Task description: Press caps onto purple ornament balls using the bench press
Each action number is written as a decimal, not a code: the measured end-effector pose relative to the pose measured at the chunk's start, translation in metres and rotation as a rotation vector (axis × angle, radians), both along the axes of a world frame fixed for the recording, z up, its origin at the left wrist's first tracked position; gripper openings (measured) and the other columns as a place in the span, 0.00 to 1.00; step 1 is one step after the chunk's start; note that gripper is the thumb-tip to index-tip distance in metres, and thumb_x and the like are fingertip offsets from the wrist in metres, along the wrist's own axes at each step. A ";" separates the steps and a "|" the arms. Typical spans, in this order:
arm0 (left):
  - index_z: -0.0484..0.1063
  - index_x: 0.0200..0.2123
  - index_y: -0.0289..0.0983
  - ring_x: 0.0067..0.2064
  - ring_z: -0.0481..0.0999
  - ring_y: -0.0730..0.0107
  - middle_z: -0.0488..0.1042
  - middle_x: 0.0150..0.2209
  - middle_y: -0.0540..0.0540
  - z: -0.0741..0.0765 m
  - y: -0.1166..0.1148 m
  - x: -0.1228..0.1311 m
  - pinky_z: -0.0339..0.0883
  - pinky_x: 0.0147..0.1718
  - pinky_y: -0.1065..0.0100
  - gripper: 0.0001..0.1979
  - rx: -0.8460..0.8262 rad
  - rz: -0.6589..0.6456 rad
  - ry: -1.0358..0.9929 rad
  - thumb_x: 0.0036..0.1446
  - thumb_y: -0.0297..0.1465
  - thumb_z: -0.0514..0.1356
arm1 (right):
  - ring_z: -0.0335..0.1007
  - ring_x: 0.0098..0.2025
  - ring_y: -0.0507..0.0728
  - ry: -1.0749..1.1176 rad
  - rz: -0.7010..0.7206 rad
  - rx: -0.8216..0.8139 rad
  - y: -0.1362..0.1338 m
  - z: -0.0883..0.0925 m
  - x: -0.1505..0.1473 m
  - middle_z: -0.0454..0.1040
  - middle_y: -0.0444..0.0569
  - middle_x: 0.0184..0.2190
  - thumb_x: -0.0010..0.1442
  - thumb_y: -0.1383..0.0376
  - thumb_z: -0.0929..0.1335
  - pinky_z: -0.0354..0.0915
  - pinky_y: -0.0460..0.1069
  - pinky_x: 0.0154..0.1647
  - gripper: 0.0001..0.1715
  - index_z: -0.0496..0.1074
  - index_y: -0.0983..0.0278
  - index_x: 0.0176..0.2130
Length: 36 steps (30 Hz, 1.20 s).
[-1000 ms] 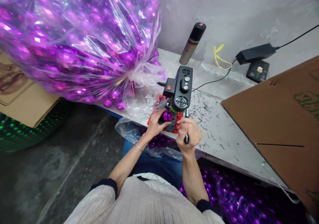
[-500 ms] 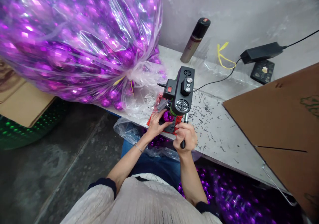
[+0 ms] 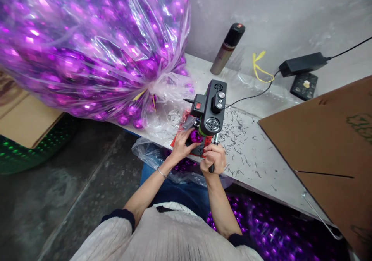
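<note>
Thumb and fingers of my left hand [image 3: 182, 145] close around a shiny purple bauble [image 3: 196, 136] at the foot of a small bench drill press [image 3: 214, 110]. The black machine head, with its round vents, knobs and red switch, hides the top of the bauble and whatever touches it. My right hand [image 3: 214, 158] is wrapped around the machine's lever [image 3: 212, 168], whose black grip end sticks out below the fist. Under the bauble lies the dark base, with red sheet [image 3: 207, 141] showing at its sides.
A large clear bag of purple baubles [image 3: 116, 59] fills the left of the table. Thin dark shavings [image 3: 241, 137] litter the tabletop. Behind stand a spray can [image 3: 227, 48] and a power adapter [image 3: 303, 64]. A cardboard box [image 3: 325, 137] is at right.
My right hand has shifted slightly left with the lever. My left hand stays on the bauble, which has not visibly moved.
</note>
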<state>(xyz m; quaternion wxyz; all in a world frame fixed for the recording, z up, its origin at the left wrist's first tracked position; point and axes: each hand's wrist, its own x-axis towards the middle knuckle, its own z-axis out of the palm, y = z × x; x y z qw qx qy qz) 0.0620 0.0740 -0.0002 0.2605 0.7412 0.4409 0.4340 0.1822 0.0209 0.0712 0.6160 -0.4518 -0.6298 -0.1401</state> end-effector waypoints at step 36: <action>0.75 0.53 0.33 0.60 0.76 0.49 0.77 0.56 0.31 0.019 0.093 -0.061 0.67 0.63 0.44 0.15 0.099 0.322 0.249 0.68 0.24 0.54 | 0.72 0.31 0.52 0.011 0.037 -0.112 -0.006 0.041 0.001 0.72 0.43 0.27 0.65 0.75 0.62 0.66 0.48 0.34 0.14 0.67 0.61 0.30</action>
